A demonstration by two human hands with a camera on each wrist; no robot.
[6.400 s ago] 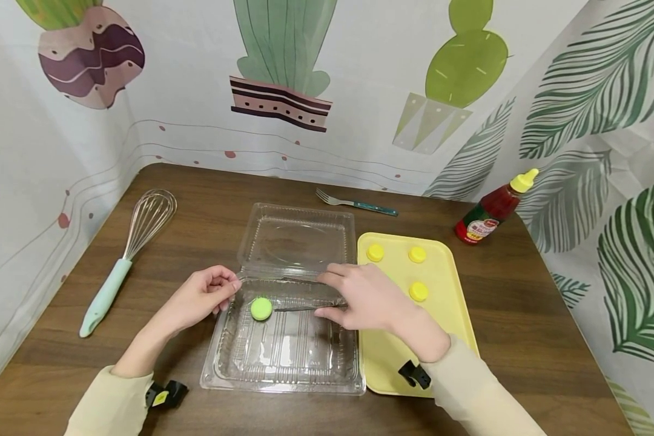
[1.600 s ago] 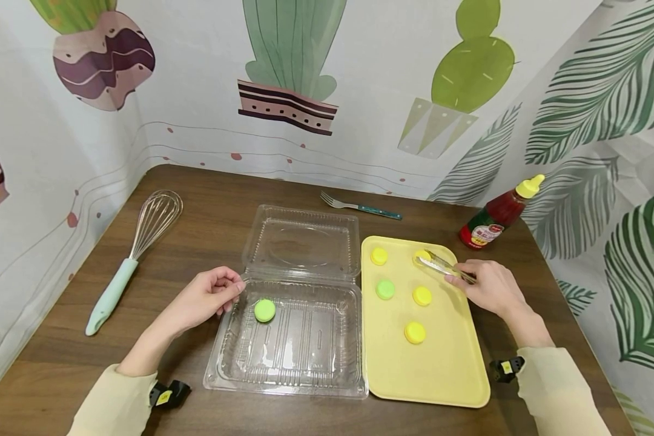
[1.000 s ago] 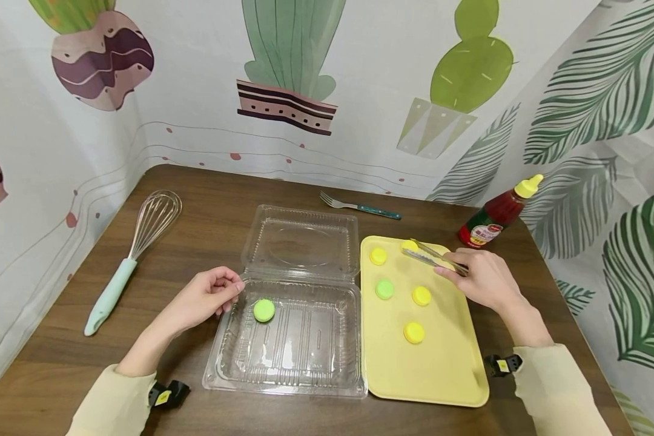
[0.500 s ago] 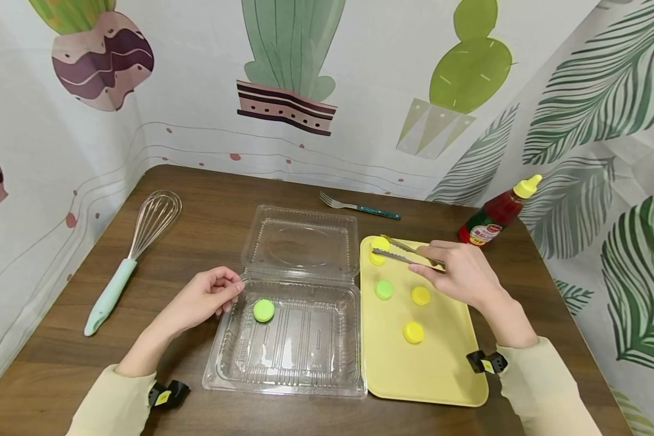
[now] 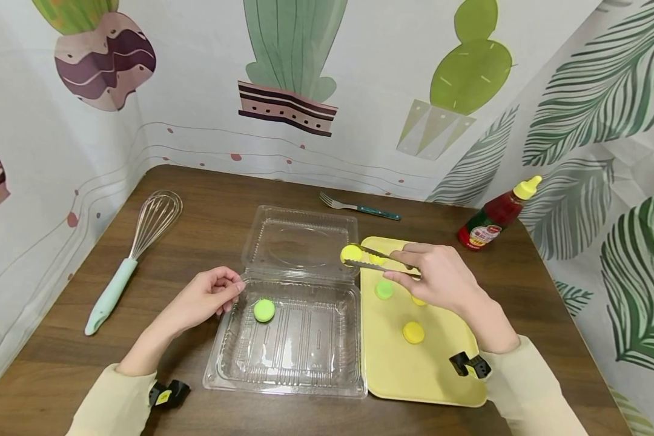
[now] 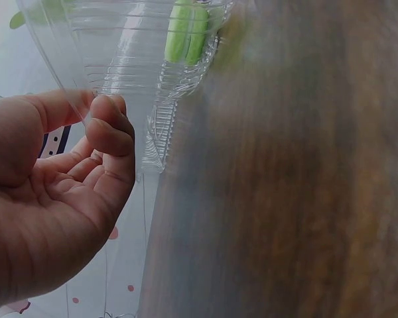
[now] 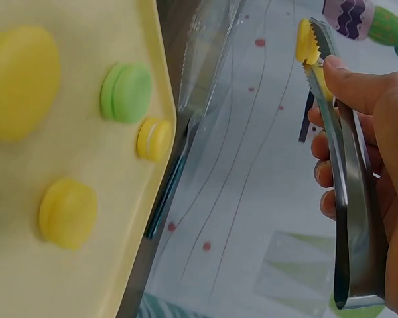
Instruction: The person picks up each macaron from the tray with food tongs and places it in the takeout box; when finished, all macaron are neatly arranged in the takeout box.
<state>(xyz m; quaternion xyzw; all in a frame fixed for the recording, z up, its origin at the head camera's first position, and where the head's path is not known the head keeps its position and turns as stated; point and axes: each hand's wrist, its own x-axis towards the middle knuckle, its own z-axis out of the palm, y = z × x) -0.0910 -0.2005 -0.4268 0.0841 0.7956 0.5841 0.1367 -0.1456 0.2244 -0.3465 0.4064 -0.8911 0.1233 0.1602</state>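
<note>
Table (image 5: 196, 236): brown wood grain, backed by leaf-and-cactus cloth (image 5: 196, 85). Whisk (image 5: 132, 254) at left; fork (image 5: 360, 207) and bottle (image 5: 493, 217) at rear. Tray (image 5: 425, 375) just beside box (image 5: 283, 389). Left hand (image 5: 209, 293) pinches box rim; right hand (image 5: 441, 275) grips tongs (image 7: 350, 218), which hold a yellow macaron (image 5: 351, 254) over the lid's (image 5: 300, 239) tray-side edge.

The worktop (image 5: 212, 233) is brown, like wood. On its left side lies a whisk (image 5: 111, 293) with a pale green handle. In the middle sits an open clear box (image 5: 300, 357), with a yellow tray (image 5: 425, 378) just beside it. Behind them lies a fork (image 5: 362, 209). A red sauce bottle (image 5: 493, 219) stands at the back right.
</note>
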